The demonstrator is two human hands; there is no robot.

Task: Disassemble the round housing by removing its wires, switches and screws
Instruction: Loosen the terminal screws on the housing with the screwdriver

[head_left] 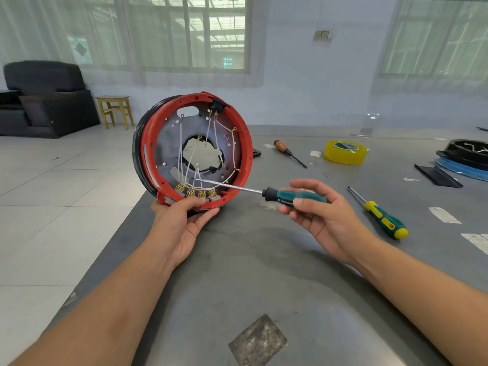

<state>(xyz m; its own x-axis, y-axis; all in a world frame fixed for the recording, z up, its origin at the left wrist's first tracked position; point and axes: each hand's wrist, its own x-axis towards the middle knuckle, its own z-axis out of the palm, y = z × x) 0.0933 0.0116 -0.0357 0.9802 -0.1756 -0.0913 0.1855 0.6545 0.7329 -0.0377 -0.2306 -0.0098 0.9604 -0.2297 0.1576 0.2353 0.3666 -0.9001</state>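
The round housing (pixel 169 143) has a red rim, a black outer ring and a grey metal plate. It stands upright on its edge near the table's left edge, open side toward me. White wires (pixel 216 136) with brass terminals cross the plate; a black switch (pixel 217 104) sits at the top. My left hand (pixel 182 220) grips the housing's bottom rim from below. My right hand (pixel 314 210) holds a teal-and-black screwdriver (pixel 295 196). Its shaft lies nearly level, and its tip is among the wires close to the lower terminals.
On the grey table (pixel 264 273) lie a yellow-green screwdriver (pixel 383 215), a brown-handled tool (pixel 287 152), a yellow tape roll (pixel 345 151) and black and blue parts (pixel 464 159) at far right. A black sofa (pixel 45 99) and wooden stool (pixel 115 109) stand on the tiled floor.
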